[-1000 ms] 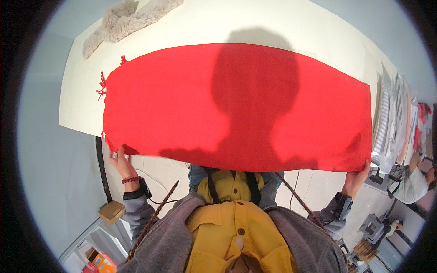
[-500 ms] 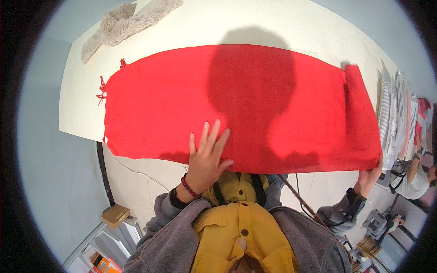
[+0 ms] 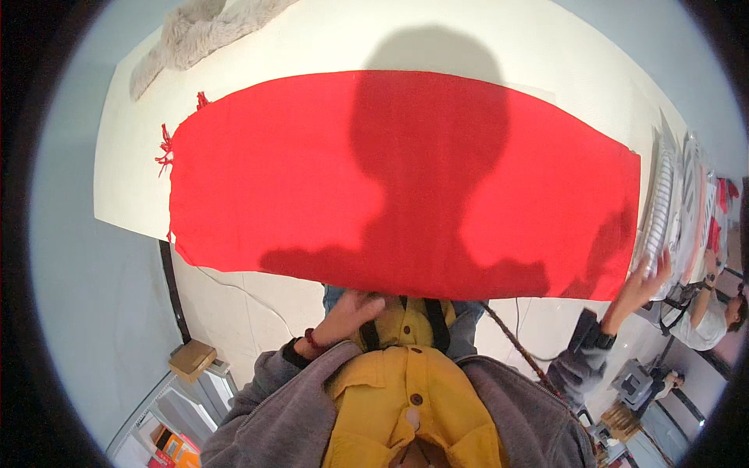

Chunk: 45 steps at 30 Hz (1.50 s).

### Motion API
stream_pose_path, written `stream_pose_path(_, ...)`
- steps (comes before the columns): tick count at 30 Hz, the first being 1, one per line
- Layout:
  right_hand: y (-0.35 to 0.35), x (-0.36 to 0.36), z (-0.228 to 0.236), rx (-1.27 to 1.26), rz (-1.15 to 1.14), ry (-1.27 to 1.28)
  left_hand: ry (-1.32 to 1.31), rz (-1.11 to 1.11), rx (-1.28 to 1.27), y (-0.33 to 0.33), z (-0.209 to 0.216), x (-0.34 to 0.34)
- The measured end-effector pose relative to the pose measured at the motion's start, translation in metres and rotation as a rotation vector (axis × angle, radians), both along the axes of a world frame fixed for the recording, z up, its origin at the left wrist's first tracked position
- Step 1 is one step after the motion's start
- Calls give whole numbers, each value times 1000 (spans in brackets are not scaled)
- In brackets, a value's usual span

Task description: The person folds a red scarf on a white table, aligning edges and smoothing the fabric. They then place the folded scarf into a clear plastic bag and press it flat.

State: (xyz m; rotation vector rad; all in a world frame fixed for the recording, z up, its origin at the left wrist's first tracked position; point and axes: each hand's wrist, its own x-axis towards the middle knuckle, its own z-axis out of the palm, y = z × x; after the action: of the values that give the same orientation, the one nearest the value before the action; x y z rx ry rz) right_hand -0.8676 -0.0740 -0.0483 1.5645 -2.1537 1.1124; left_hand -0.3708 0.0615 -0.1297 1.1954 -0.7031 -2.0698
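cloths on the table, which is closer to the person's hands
The red cloth with tassels: its near edge is by the left hand and right hand; the fluffy beige cloth lies at the back left.

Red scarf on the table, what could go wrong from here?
The red fringed scarf overhangs the near edge of the white table; a tug might drag it off. The left hand, close to that overhang, could catch it. The right hand might bump the plastic-wrapped packages.

Red cloth (image 3: 273, 171): matt, smooth. Yarn tassels (image 3: 165, 144) toward left edge of surface (image 3: 125, 175). Furry scarf (image 3: 195, 39), fluffy, far-left corner. Glossy plastic bags (image 3: 660, 199), right edge.
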Motion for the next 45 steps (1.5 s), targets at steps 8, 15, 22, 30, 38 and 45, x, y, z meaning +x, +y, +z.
stream_pose_path(8,-139,223,17,492,1026,105,308,376,377,-5,21,2)
stream_pose_path(15,-201,326,-36,444,1227,61,140,290,393,-1,24,-18)
stream_pose_path(22,-225,355,-41,714,1098,-12,229,292,327,0,31,-20)
stream_pose_path(30,-225,358,-50,482,1051,222,392,271,415,-6,32,-23)
stream_pose_path(38,-155,276,-1,440,1237,-22,333,96,435,-1,20,-4)
stream_pose_path(45,-61,55,-14,450,358,-30,-8,-378,-107,-3,55,16)
